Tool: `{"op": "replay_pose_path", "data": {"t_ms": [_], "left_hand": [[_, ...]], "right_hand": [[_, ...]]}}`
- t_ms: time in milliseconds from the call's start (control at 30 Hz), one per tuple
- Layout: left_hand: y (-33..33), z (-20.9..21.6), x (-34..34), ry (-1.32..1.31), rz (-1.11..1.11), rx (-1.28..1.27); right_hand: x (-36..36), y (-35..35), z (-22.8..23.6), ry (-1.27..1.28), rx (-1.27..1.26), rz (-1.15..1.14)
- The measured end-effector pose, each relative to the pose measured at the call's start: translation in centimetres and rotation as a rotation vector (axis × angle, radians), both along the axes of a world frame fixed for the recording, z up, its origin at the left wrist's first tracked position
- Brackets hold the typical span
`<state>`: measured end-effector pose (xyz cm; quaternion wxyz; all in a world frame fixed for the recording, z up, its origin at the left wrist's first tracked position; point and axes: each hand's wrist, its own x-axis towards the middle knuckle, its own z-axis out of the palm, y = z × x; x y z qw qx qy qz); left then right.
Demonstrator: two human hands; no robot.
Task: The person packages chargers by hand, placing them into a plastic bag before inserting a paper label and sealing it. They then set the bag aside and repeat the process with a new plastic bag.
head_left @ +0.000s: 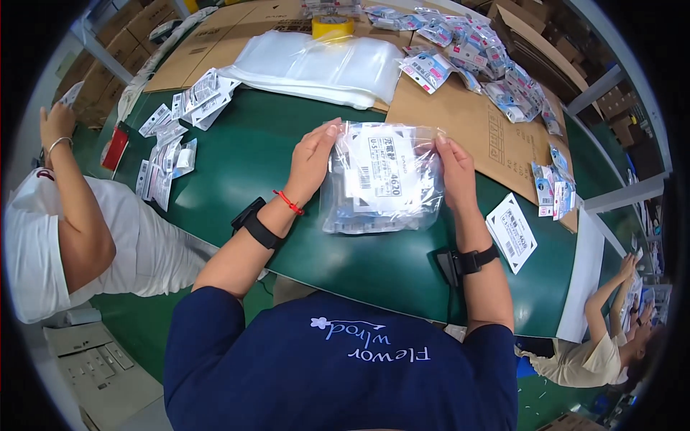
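Note:
A clear plastic bag (384, 219) lies on the green table in front of me, filled with small packs. Behind its film shows a white printed label (392, 161). My left hand (315, 154) pinches the bag's upper left corner, while my right hand (457, 169) grips the upper right edge, thumb on the film. The hidden fingers of both hands are behind the bag. A loose white label card (512, 233) rests on the table to the right of my right forearm.
Beyond the bag lies a stack of flat clear bags (309, 68) with yellow tape rolls (332, 29) behind. Blister packs (496, 65) heap on cardboard (460, 126) at right; more packs (164, 161) lie left. A person (79, 237) is at left, another (607, 352) at right.

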<state>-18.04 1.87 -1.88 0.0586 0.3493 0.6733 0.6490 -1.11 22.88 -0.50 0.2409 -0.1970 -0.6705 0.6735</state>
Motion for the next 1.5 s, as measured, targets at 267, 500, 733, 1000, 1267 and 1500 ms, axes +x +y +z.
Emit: {"op": "replay_pose_path", "data": {"t_ms": [267,500,733,1000,1267,1500], "left_hand": [[1.4,0.5,-1.3,-0.182,0.004,-0.029],[2.5,-0.4,-2.2,-0.112,0.074,-0.099],[2.9,-1.2,-2.1,0.104,0.129,-0.143],[2.5,-3.2,-3.1,0.22,0.22,-0.248],[0.6,-0.6,-2.0,-0.519,0.016,-0.085],[0.2,0.4,-1.4,-0.532,-0.056,-0.145]], "right_hand": [[-2.7,0.1,-0.1,-0.023,-0.113,-0.054],[-4.0,1.3,-1.0,-0.103,-0.05,-0.036],[-3.6,0.7,-0.9,-0.396,0.535,-0.117],[-3.7,-0.7,-1.3,-0.307,0.76,-0.191],[-2.5,-1.9,4.2,-0.298,0.731,-0.146],[-5.3,-8.2,3.4,-0.209,1.511,0.036]]}}
